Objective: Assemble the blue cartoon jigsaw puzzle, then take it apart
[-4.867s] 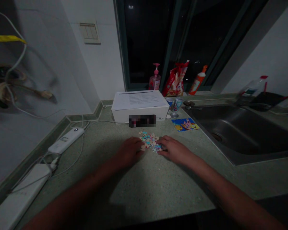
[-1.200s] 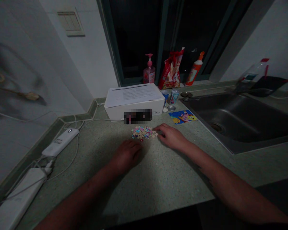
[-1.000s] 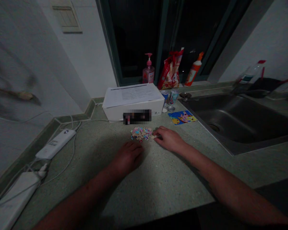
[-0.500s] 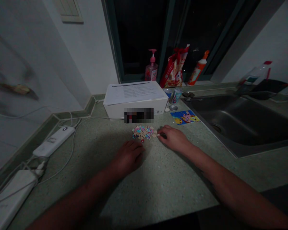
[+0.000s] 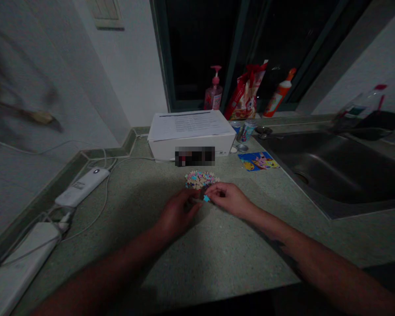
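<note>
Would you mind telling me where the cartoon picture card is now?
In the head view, the cartoon picture card lies on the counter between the white box and the steel sink, beyond the right hand.

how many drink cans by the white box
2: a blue can at the right corner of the white box, a pale patterned can just right of it, toward the sink; more may hide behind the box.

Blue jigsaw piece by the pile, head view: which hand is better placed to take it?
Right hand, probably: its fingertips sit right at the blue jigsaw piece. The left hand is close too, but its fingers end further off.
</note>
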The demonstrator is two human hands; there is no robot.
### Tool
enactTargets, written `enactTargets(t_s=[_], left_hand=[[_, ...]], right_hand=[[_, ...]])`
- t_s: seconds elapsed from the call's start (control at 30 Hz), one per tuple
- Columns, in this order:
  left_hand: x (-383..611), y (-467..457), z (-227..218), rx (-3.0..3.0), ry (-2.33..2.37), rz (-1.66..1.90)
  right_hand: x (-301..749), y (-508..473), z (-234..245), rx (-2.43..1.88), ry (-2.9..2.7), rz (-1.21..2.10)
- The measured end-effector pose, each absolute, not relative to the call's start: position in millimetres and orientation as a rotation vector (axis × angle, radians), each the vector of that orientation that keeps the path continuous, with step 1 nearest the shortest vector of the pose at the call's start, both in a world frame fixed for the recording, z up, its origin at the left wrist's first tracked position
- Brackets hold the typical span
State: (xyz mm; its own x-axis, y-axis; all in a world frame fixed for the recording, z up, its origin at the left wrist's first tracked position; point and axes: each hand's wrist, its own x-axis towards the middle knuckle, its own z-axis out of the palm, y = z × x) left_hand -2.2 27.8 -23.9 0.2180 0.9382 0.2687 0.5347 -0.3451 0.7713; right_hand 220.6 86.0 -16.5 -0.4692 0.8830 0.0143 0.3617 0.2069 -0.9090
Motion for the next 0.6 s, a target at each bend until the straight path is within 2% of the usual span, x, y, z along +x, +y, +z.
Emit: enactTargets(t_s=[0.1,0.23,0.4,0.6], left_hand=[[0,27,-25,1.924,1.322,0.987],[0,27,-28,1.934,1.347,0.899],[-1,28,-24,2.124,1.395,0.791],[-5,28,-16,2.302,1.421,0.696]], right_hand=[[212,78,-22,-1.077,-1.939,1.305],[209,72,-27,-1.047,-2.064,1.247],[218,79,-14,-1.038,-2.293,0.930],[246,103,-11,-1.343,-2.291,0.496]])
